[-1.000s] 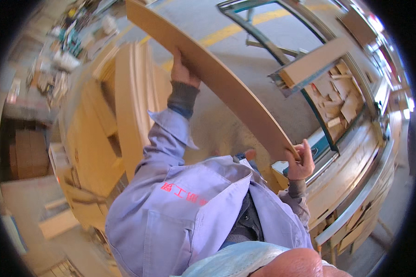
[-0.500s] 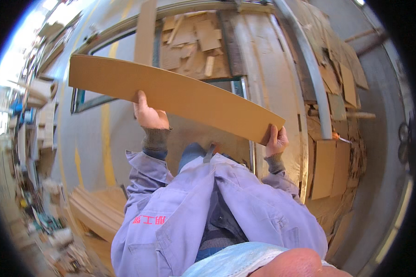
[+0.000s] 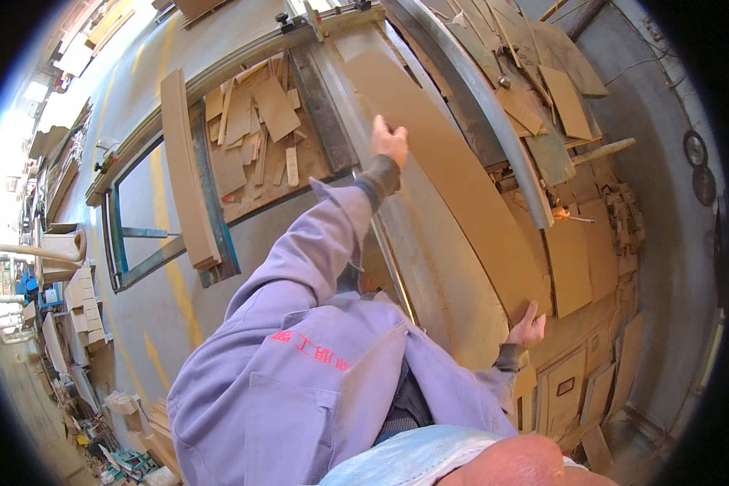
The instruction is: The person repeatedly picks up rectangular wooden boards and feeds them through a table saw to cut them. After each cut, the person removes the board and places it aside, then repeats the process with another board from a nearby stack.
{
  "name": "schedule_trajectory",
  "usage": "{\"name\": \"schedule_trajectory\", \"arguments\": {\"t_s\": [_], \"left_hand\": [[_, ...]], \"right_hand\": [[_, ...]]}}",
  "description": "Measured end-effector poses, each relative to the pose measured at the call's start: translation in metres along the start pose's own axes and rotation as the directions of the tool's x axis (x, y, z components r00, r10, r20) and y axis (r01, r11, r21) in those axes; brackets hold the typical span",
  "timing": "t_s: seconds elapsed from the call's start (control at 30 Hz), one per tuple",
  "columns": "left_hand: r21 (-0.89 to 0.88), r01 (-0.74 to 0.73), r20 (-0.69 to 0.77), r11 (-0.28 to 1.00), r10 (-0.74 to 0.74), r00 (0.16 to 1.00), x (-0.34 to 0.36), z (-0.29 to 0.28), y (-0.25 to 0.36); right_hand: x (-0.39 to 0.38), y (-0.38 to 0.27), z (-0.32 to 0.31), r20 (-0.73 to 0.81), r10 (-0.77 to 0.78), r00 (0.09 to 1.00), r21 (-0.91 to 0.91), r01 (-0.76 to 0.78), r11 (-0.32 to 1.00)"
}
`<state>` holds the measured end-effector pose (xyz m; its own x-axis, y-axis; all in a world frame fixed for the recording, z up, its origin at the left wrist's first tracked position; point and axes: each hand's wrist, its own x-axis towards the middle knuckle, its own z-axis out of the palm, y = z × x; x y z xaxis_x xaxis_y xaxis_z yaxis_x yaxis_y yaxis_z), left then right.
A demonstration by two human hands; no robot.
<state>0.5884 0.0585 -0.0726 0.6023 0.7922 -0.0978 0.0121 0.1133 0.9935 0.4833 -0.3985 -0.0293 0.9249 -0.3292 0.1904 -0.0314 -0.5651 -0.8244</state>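
Note:
A long brown board (image 3: 454, 170) lies lengthwise on the grey worktable (image 3: 429, 243) of a machine, running from the far middle to the near right. My left hand (image 3: 390, 144) is at its left edge towards the far end, fingers bent in around that edge; their undersides are hidden. At the near end of the board, my right hand (image 3: 528, 328) touches the corner with fingers apart, and does not wrap around it. Further left, a narrow stack of brown strips (image 3: 188, 170) rests across a metal frame (image 3: 113, 235).
A long grey beam (image 3: 494, 105) runs along the table's right side. Board offcuts (image 3: 267, 113) lie on a panel inside the frame. More boards (image 3: 571, 267) lean at the right, near an orange-handled tool (image 3: 560, 213). A rail with black knobs (image 3: 283, 20) spans the far side.
The brown board went from being held up in front of me to lying on the table at the right, turned lengthwise. My left arm now reaches across to the right.

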Motion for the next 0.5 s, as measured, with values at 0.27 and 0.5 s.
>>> {"name": "schedule_trajectory", "arguments": {"t_s": [0.27,0.5], "left_hand": [[0.227,0.040,0.132,0.973,-0.071,0.989,0.042,0.081,-0.034],[0.354,-0.109,0.224,0.929,0.029,0.974,0.072,0.090,-0.051]], "right_hand": [[-0.007,0.027,0.010,-0.043,0.239,0.970,-0.206,-0.243,0.948],[0.003,0.037,0.042,0.019,0.223,0.975,0.084,-0.224,0.971]]}}
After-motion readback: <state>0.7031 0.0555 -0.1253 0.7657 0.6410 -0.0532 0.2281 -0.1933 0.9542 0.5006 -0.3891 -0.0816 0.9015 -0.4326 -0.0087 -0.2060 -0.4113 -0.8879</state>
